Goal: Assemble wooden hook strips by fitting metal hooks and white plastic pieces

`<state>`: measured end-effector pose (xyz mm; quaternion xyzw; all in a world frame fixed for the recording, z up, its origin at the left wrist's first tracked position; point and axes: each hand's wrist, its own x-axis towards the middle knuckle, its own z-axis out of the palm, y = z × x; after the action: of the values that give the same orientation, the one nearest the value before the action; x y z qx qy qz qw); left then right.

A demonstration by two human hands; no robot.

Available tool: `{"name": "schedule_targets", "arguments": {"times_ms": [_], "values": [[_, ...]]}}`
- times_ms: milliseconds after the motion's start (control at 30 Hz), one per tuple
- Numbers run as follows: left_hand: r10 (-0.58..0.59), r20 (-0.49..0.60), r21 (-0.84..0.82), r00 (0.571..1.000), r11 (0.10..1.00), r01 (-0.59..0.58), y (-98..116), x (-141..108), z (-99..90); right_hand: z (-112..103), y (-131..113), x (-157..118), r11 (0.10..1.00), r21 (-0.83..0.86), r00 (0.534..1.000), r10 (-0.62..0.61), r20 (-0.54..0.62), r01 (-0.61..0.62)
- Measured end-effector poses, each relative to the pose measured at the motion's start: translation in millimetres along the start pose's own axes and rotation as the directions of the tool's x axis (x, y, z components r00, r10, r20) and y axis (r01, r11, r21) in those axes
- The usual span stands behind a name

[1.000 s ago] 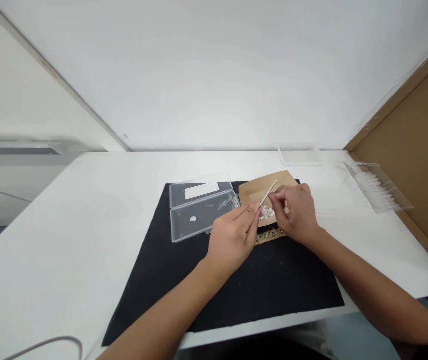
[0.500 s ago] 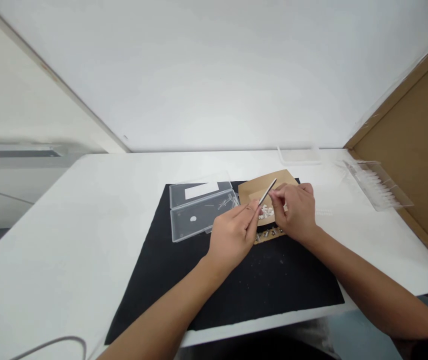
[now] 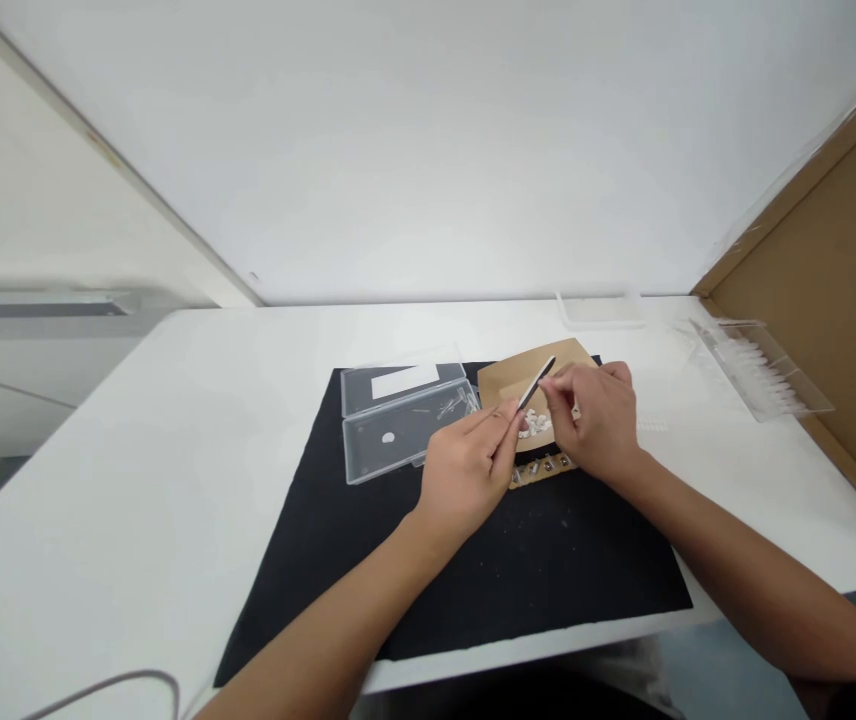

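My left hand (image 3: 468, 455) is closed round a nail file (image 3: 538, 382), a thin strip with a pale edge and a dark face, which points up and to the right. Close by on the right, my right hand (image 3: 594, 418) is pinched at the file's upper part; whatever its fingertips hold is too small to make out. Beneath both hands sits a brown paper tray (image 3: 507, 375) with small white pieces (image 3: 535, 424) in it. In front of the tray, partly covered by my hands, lies a brown strip (image 3: 540, 470) bearing several small shiny metal bits.
A clear hinged plastic case (image 3: 379, 445) lies open on the black mat (image 3: 368, 560), with thin clear pieces inside. At the right, near a cardboard panel (image 3: 818, 250), is a clear box (image 3: 769, 375) of pale pointed pieces. A transparent tray (image 3: 600, 312) stands at the back.
My right hand has shifted very slightly to the right along the file. The file has turned a little, so more of its dark face shows.
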<state>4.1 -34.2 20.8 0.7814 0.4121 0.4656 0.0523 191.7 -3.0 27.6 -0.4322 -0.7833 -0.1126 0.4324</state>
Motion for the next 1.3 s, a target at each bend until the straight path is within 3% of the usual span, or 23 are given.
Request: {"name": "schedule_targets", "arguments": {"times_ms": [67, 167, 367, 500, 600, 800, 933, 1000, 1300], "values": [[-0.008, 0.006, -0.006, 1.0, 1.0, 0.008, 0, 0, 0.4, 0, 1, 0, 0.999, 0.003, 0.999, 0.039, 0.003, -0.039], [-0.015, 0.002, -0.026, 1.0, 1.0, 0.015, 1, 0, -0.3, -3, 2, 1, 0.999, 0.045, 0.997, 0.002, 0.079, -0.006], [-0.041, 0.032, -0.103, 0.999, 0.994, 0.045, 9, 1, -3.6, -10, 4, 7, 0.998, -0.057, 0.998, -0.022, -0.061, 0.019], [-0.044, 0.05, -0.117, 0.998, 0.992, 0.05, 10, 0, -3.3, -11, 1, 5, 0.998, 0.003, 0.997, -0.063, 0.041, 0.062], [-0.073, 0.047, -0.103, 0.996, 0.992, 0.078, 8, 1, -5.3, -11, 3, 1, 0.995, 0.087, 0.998, -0.048, 0.027, 0.046], [-0.281, 0.039, 0.175, 0.959, 0.947, 0.271, -9, 6, -12.7, -11, 18, -8, 0.976, 0.213, 0.999, 0.037, 0.037, -0.044], [-0.486, 0.002, 0.424, 0.874, 0.792, 0.439, -26, 10, -17.5, -13, 22, -11, 0.979, 0.204, 0.998, -0.008, 0.065, -0.006], [-0.523, 0.006, 0.504, 0.853, 0.738, 0.449, -32, 13, -21.1, -14, 23, -11, 0.984, 0.179, 0.998, -0.02, 0.06, 0.009], [-0.528, -0.004, 0.631, 0.849, 0.657, 0.412, -55, 18, -30.9, -16, 24, -12, 0.989, 0.149, 0.998, -0.035, 0.052, 0.027]]}}
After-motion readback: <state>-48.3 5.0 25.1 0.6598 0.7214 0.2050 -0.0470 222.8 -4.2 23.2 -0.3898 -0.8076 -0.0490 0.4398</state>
